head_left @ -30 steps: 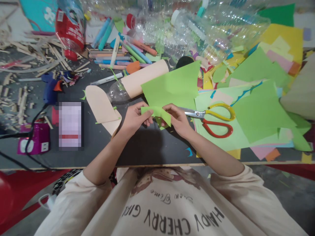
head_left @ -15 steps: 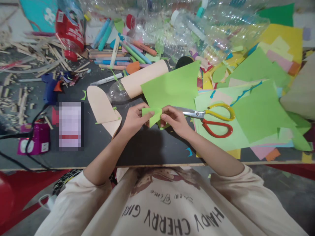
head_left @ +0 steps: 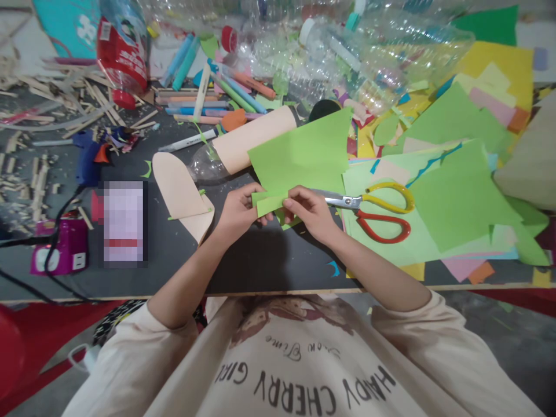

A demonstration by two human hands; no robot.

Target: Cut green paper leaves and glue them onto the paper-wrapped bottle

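Between my hands is a small folded piece of green paper (head_left: 273, 202), one flap lying over the other. My left hand (head_left: 241, 213) grips its left end, with the fingertips partly hidden behind the paper. At the right end, my right hand (head_left: 309, 211) pinches it between thumb and fingers. Scissors (head_left: 347, 201) with one yellow and one red handle lie just right of my right hand, blades pointing toward it. A large green sheet (head_left: 304, 150) lies just beyond my hands, partly over a cream-wrapped plastic bottle (head_left: 256, 138). Left of my left hand lies a cream paper cutout (head_left: 180, 188).
Stacked coloured paper (head_left: 460, 202) covers the right side. Plastic bottles (head_left: 382, 58) and markers (head_left: 185, 61) crowd the back. A blue glue gun (head_left: 87, 156) with a cord, wood sticks (head_left: 39, 174), a purple box (head_left: 65, 246) and a blurred-out object (head_left: 124, 223) occupy the left.
The flap of the small green paper has swung down and left, now lying flatter across the piece. My left thumb, earlier on top of the paper, is now hidden. The scissors have stayed put.
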